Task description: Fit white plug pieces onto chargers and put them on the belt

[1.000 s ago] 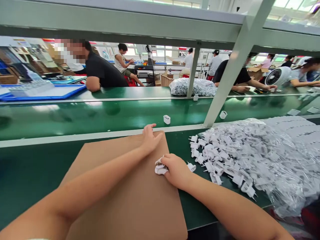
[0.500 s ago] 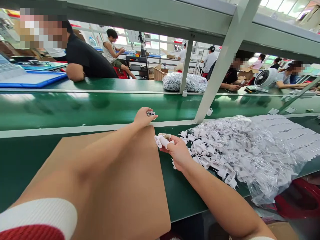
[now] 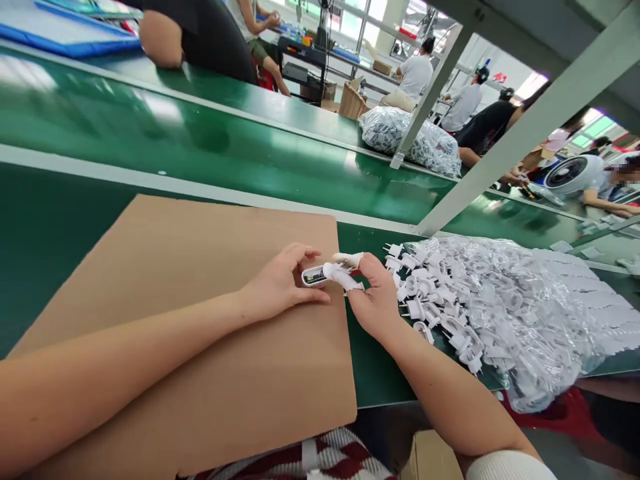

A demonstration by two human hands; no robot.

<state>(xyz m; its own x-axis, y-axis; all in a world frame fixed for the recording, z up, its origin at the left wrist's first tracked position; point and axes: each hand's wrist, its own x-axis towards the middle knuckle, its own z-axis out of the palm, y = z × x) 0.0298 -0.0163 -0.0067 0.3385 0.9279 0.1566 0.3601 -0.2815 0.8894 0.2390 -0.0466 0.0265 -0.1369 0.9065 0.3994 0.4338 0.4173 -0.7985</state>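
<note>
Holding a white adapter housing [image 3: 315, 275] in your left hand [image 3: 277, 283], you pinch a pronged plug piece [image 3: 346, 265] in your right hand [image 3: 376, 299].

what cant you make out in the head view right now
Head view:
- Parts inside the white case: too small to identify.
- Right hand: lower fingers hidden beneath the hand itself.
- Plugs: exact count, hidden by overlap and the shiny plastic bag.
- Blue tray: cut off by the left edge.
</note>
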